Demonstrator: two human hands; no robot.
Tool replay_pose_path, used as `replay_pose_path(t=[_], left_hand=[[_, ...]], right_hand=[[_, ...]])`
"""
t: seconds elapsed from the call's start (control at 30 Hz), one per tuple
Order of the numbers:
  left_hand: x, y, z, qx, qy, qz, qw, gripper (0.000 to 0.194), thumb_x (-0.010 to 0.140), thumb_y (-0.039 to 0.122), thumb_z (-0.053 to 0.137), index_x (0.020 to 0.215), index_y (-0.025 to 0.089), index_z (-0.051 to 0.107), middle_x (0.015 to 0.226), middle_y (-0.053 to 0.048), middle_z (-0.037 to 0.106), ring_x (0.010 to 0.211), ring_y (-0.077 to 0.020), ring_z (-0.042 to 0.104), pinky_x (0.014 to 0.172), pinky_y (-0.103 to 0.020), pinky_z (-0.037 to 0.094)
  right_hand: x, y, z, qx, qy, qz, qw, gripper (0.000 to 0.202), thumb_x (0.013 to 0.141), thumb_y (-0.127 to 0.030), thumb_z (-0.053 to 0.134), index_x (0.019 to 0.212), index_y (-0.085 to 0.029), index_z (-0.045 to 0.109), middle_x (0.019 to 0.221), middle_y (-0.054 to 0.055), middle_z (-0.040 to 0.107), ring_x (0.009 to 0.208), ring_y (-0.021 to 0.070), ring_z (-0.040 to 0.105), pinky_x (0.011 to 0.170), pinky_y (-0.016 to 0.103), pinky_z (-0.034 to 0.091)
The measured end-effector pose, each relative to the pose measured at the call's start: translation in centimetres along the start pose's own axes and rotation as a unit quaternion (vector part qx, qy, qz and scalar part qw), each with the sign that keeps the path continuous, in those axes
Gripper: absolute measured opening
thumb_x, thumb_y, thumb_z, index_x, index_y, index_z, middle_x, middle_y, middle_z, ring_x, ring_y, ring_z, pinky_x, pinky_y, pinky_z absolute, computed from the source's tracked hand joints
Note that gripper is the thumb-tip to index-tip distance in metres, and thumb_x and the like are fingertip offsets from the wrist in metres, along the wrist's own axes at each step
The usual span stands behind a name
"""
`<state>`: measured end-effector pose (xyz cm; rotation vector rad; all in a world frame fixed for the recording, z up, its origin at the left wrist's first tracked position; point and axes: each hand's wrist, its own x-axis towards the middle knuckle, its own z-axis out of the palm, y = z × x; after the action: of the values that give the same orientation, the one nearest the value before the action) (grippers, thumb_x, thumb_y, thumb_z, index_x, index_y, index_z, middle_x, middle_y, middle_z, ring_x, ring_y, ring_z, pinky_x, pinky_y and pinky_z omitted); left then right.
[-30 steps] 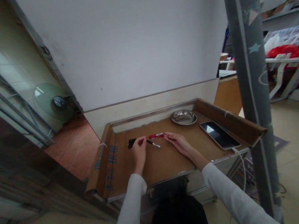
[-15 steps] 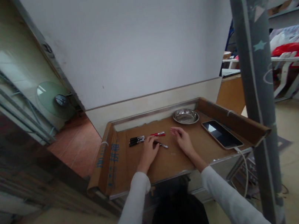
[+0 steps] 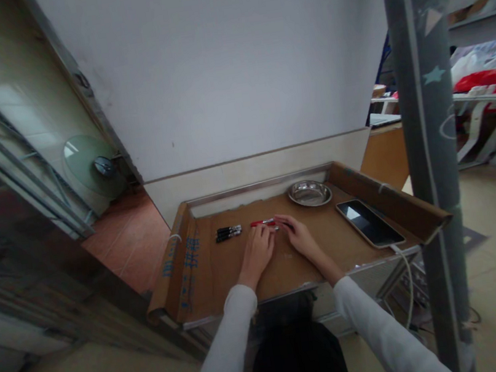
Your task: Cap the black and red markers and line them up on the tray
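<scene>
My left hand is closed, with its fingertips on a black marker low over the cardboard. My right hand closes on the marker's other end, where a dark piece shows between thumb and fingers. Much of that marker is hidden by the fingers. Just beyond the fingertips a red marker lies on the cardboard. To the left, several black markers rest side by side.
Cardboard lines the small table, with raised flaps along both sides. A round metal dish stands at the back right. In front of it lies a phone with a white cable. A grey pillar rises beyond the right side.
My left hand has moved right with the black marker, away from the row of black markers. My right hand has closed in on the marker's other end.
</scene>
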<state>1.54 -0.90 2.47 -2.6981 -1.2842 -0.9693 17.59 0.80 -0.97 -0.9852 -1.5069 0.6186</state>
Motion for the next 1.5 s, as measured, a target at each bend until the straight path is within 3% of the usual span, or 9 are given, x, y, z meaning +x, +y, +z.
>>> replay_pose_path(t=[0.13, 0.23, 0.33, 0.5, 0.67, 0.77, 1.0, 1.23, 1.5], left_hand=[[-0.6, 0.9, 0.0, -0.085, -0.068, 0.088, 0.99, 0.015, 0.087, 0.028, 0.05, 0.097, 0.019, 0.057, 0.102, -0.006, 0.056, 0.101, -0.0197, 0.052, 0.092, -0.034, 0.043], [-0.7, 0.8, 0.4, -0.127, -0.099, 0.077, 0.984, 0.021, 0.081, 0.033, 0.06, 0.096, 0.019, 0.059, 0.103, -0.006, 0.057, 0.1, -0.0203, 0.053, 0.091, -0.034, 0.044], [-0.6, 0.5, 0.7, -0.154, -0.112, 0.058, 0.98, 0.012, 0.083, 0.027, 0.057, 0.092, 0.02, 0.06, 0.099, -0.005, 0.057, 0.098, -0.0186, 0.054, 0.09, -0.033, 0.044], [-0.8, -0.5, 1.3, -0.171, -0.081, -0.002, 0.982, 0.009, 0.085, 0.019, 0.051, 0.088, 0.019, 0.06, 0.096, -0.004, 0.056, 0.095, -0.0178, 0.055, 0.09, -0.033, 0.045], [-0.8, -1.7, 2.1, -0.172, -0.011, -0.072, 0.982, 0.012, 0.085, 0.012, 0.048, 0.085, 0.018, 0.059, 0.095, -0.005, 0.056, 0.094, -0.0177, 0.055, 0.089, -0.035, 0.046], [-0.8, -2.0, 2.3, -0.167, 0.01, -0.084, 0.982, 0.014, 0.085, 0.01, 0.047, 0.087, 0.018, 0.059, 0.095, -0.005, 0.056, 0.094, -0.0174, 0.056, 0.09, -0.036, 0.046], [-1.1, -2.3, 2.6, -0.141, 0.021, -0.093, 0.985, 0.019, 0.089, 0.014, 0.042, 0.096, 0.017, 0.059, 0.097, -0.007, 0.055, 0.097, -0.0185, 0.054, 0.092, -0.038, 0.045], [-1.0, -2.3, 2.6, -0.176, 0.018, -0.097, 0.979, 0.018, 0.088, 0.011, 0.04, 0.09, 0.019, 0.056, 0.096, -0.005, 0.053, 0.096, -0.017, 0.053, 0.091, -0.037, 0.044], [-0.4, -2.6, 2.4, -0.261, 0.042, -0.133, 0.955, 0.01, 0.082, 0.009, 0.05, 0.082, 0.018, 0.053, 0.083, -0.001, 0.058, 0.08, -0.0139, 0.056, 0.078, -0.03, 0.047]], right_hand=[[0.0, 0.6, 0.0, -0.029, -0.01, -0.001, 1.0, 0.031, 0.085, -0.023, 0.042, 0.112, -0.021, 0.057, 0.113, 0.009, 0.064, 0.106, 0.0185, 0.06, 0.096, 0.038, 0.044], [0.0, 0.5, -0.1, -0.05, -0.006, 0.0, 0.999, 0.034, 0.085, -0.02, 0.039, 0.114, -0.02, 0.057, 0.113, 0.008, 0.064, 0.106, 0.0179, 0.059, 0.096, 0.038, 0.044], [-0.1, 0.0, -0.2, -0.072, -0.02, -0.012, 0.997, 0.04, 0.081, -0.014, 0.038, 0.116, -0.021, 0.057, 0.113, 0.006, 0.064, 0.105, 0.016, 0.06, 0.096, 0.036, 0.044], [-0.1, -0.6, -0.1, -0.107, -0.08, -0.041, 0.99, 0.05, 0.077, -0.006, 0.034, 0.118, -0.023, 0.057, 0.117, 0.005, 0.063, 0.11, 0.0159, 0.057, 0.098, 0.036, 0.042], [-0.2, -0.4, 0.3, -0.168, -0.133, -0.121, 0.969, 0.052, 0.077, -0.003, 0.033, 0.119, -0.024, 0.056, 0.121, 0.006, 0.06, 0.116, 0.0159, 0.052, 0.099, 0.038, 0.04], [-0.5, -0.5, 0.3, -0.28, -0.097, -0.122, 0.947, 0.045, 0.078, -0.007, 0.039, 0.114, -0.024, 0.059, 0.122, 0.007, 0.057, 0.116, 0.0203, 0.047, 0.096, 0.042, 0.038], [-1.1, -0.7, -0.1, -0.442, 0.013, 0.012, 0.897, 0.025, 0.08, -0.025, 0.052, 0.102, -0.016, 0.061, 0.102, 0.014, 0.057, 0.095, 0.0266, 0.048, 0.082, 0.039, 0.04], [-0.9, 0.8, -0.1, -0.313, -0.016, -0.034, 0.949, 0.015, 0.08, -0.013, 0.045, 0.084, -0.017, 0.059, 0.086, 0.008, 0.058, 0.086, 0.0203, 0.052, 0.08, 0.033, 0.043], [-0.1, 1.1, 0.5, -0.259, -0.08, -0.07, 0.96, 0.023, 0.08, -0.008, 0.042, 0.09, -0.02, 0.059, 0.09, 0.005, 0.059, 0.09, 0.0191, 0.053, 0.083, 0.035, 0.043]])
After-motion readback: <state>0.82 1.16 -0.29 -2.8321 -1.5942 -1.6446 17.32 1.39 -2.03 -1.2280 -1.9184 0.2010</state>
